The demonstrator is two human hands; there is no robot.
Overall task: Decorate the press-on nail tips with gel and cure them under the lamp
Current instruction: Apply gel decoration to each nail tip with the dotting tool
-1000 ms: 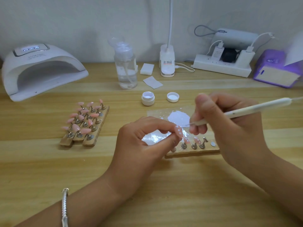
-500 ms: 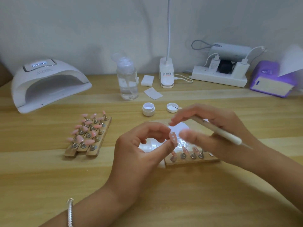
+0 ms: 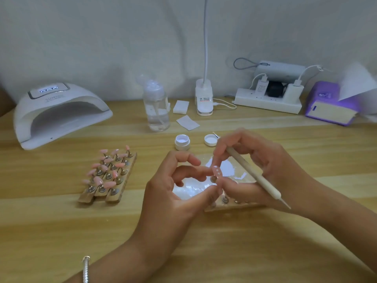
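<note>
**While two hands meet above the palette, one dotted tip stands between them**

Although pink tips crowd the wooden table point(image 3: 234, 252), only one is in hand: a pink, almond-shaped plastic press-on nail tip point(image 3: 216, 173) with three white gel dots down its face. It is held above a clear palette sheet smeared with white gel point(image 3: 230, 169), and a small round metal base shows just below it. Its long axis runs nearly upright in view, the pointed end up and away from the person.

The left hand point(image 3: 173, 193) has its grip clamped on the nail tip, thumb and forefinger pinching at the metal base. The right hand point(image 3: 263, 170) has its grip closed round one slim white dotting pen point(image 3: 251, 170). The pen lies on a slant, one fine end far-left near the lid and the other near-right.

By count:
- three wooden holder strips point(image 3: 108, 180) side by side at left, their pink tips too crowded to number
- a fourth wooden strip point(image 3: 228, 208) under the hands
- one open white gel jar point(image 3: 182, 142)
- one white lid point(image 3: 210, 139) beside the jar
- one white curing lamp point(image 3: 61, 99) at far left, its display lit
- one clear pump bottle point(image 3: 156, 111)
- one silver bracelet point(image 3: 85, 270) on the left wrist
</note>
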